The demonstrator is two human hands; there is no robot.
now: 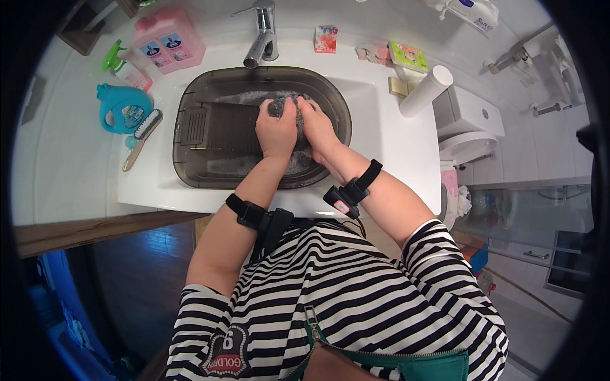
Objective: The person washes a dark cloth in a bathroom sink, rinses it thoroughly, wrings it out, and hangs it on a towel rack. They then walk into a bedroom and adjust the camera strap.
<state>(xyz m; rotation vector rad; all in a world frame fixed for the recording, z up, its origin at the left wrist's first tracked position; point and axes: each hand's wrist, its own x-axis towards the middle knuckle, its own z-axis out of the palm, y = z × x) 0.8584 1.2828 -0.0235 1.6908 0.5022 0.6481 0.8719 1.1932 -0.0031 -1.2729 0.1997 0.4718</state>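
Note:
A dark, wet cloth (275,108) is bunched between my two hands over the right part of a translucent grey-brown plastic basin (181,164). My left hand (277,131) grips it with fingers curled, and a dark fold shows between thumb and fingers. My right hand (318,125) presses close beside it, holding the cloth's other side. Most of the cloth is hidden by the hands. Soapy water with white suds (238,97) lies in the basin. A ribbed washboard surface (231,126) slopes across the basin's left part.
The basin sits in a white washbasin (376,157) under a chrome faucet (261,45). At left are a blue detergent bottle (125,107), a scrub brush (145,128), a spray bottle (128,71) and pink jugs (169,45). A white cylinder (425,91) and soap bars (400,87) stand at right.

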